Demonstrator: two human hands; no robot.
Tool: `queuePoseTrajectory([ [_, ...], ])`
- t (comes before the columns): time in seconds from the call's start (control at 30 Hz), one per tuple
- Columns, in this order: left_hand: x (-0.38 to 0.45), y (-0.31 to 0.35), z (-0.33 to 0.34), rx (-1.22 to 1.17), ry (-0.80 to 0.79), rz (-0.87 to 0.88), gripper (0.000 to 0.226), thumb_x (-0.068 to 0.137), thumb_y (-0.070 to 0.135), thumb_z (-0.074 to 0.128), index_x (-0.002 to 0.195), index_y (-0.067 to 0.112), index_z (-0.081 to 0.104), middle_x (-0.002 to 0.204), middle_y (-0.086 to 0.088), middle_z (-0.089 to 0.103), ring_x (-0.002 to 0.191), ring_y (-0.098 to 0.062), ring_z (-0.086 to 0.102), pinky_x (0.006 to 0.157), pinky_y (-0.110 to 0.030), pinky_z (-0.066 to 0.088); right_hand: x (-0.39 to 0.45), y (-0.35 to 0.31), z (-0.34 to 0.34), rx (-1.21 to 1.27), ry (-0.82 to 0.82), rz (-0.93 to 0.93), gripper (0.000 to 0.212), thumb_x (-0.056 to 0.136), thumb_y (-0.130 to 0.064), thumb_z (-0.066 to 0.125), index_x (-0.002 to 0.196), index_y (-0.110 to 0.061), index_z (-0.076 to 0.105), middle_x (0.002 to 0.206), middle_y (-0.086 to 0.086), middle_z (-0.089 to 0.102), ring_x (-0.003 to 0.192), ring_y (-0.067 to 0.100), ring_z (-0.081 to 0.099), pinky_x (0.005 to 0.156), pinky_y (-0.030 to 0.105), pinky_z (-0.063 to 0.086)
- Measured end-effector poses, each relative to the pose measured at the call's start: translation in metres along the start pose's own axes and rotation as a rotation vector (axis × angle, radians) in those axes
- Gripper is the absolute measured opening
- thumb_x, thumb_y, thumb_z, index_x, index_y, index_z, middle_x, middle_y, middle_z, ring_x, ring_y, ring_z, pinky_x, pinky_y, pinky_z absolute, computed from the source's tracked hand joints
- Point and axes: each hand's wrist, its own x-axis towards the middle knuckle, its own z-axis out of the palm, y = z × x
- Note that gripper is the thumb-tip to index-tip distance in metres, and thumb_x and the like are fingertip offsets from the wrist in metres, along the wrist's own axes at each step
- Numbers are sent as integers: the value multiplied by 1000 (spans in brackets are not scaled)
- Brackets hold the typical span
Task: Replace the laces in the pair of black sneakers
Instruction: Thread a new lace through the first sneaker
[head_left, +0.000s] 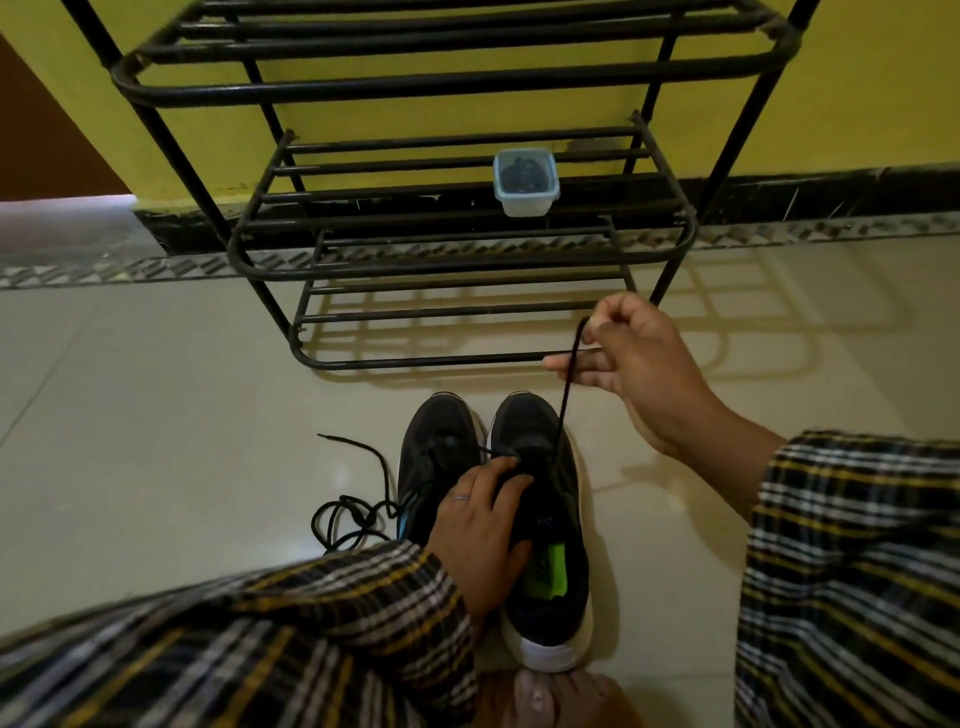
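Left hand (480, 525) lies across the lacing area of the right sneaker (545, 525), its fingers curled down onto the tongue and pinching the black lace (565, 387) near the eyelets; a ring shows on one finger. To its left a loose black lace (353, 499) sprawls on the glossy pale floor tiles (156, 415), round, cord-like and coiled in a tangle, one tipped end pointing away. The left sneaker (436, 457), matte black mesh, is half hidden behind the hand and plaid sleeve (260, 639). Both shoes stand side by side, touching, long axes running away from the person, toes toward the black metal-bar shoe rack (457, 249). On its middle shelf sits a small translucent plastic tub (525, 200); its dark contents are hard to make out. The right sneaker shows a white heel and a green insole patch. Right hand (628, 358) is raised, thumb and forefinger pinching the taut lace rising from that shoe.
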Motion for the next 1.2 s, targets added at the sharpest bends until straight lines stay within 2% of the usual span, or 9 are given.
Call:
queuePoseTrajectory([
  [0.07, 1, -1, 0, 8, -18, -5, 63, 91, 37, 51, 147, 23, 25, 154, 1, 15, 142, -19, 15, 116, -36, 18, 0, -4, -3, 5, 49, 20, 18, 100, -9, 34, 84, -15, 41, 79, 5, 48, 51, 17, 64, 49, 29, 52],
  [0.13, 1, -2, 1, 15, -26, -10, 63, 91, 40, 49, 147, 25, 23, 154, 3, 15, 141, -17, 15, 116, -35, 18, 0, 8, -6, -207, 65, 49, 17, 100, -12, 36, 84, -15, 42, 77, 6, 49, 43, 14, 56, 37, 24, 40],
  [0.23, 1, -3, 2, 13, -30, -20, 64, 89, 44, 46, 146, 26, 24, 151, 3, 19, 139, -17, 18, 115, -33, 19, -5, 38, -12, -715, -35, 149, 12, 97, -16, 38, 88, -13, 46, 80, 9, 55, 61, 23, 58, 47, 25, 42],
  [0.33, 1, -4, 4, 28, -19, -30, 63, 90, 46, 46, 146, 26, 23, 150, 4, 21, 138, -16, 18, 115, -31, 18, -12, 56, -15, -1110, -293, 353, 9, 95, -9, 38, 97, -7, 46, 99, 17, 59, 83, 32, 61, 66, 36, 49],
  [0.4, 2, -5, 5, 29, -21, -41, 63, 91, 46, 46, 145, 25, 23, 149, 3, 22, 138, -16, 19, 115, -31, 18, -16, 55, -14, -1189, -438, 460, 6, 93, -5, 42, 92, -7, 47, 103, 17, 62, 74, 27, 61, 53, 28, 46],
  [0.5, 2, -7, 5, 26, -33, -51, 62, 91, 46, 46, 145, 24, 25, 149, 3, 24, 137, -15, 21, 114, -32, 19, -14, 45, -12, -892, -413, 490, 14, 94, -4, 37, 87, -6, 49, 90, 17, 71, 45, 17, 42, 34, 19, 31],
  [0.7, 4, -6, 5, 45, -45, -52, 62, 91, 46, 44, 145, 23, 24, 149, 4, 26, 138, -15, 22, 115, -33, 18, -7, 17, -7, -372, -234, 190, 12, 97, -11, 43, 86, -13, 44, 85, 10, 74, 36, 13, 37, 37, 20, 27],
  [1.03, 3, -1, 2, 36, -59, -67, 65, 92, 45, 45, 147, 26, 16, 155, 3, 0, 142, -17, 9, 117, -36, 14, -14, -15, -8, -117, -75, -168, 14, 98, -7, 42, 85, -12, 42, 90, 7, 74, 37, 13, 39, 39, 17, 34],
  [1.2, 4, -3, 4, 46, -84, -88, 64, 93, 47, 43, 147, 25, 16, 155, 4, 11, 142, -15, 15, 118, -37, 12, -17, -35, -6, -58, -14, -303, 17, 98, -5, 42, 83, -13, 41, 89, 6, 73, 38, 14, 39, 41, 17, 36],
])
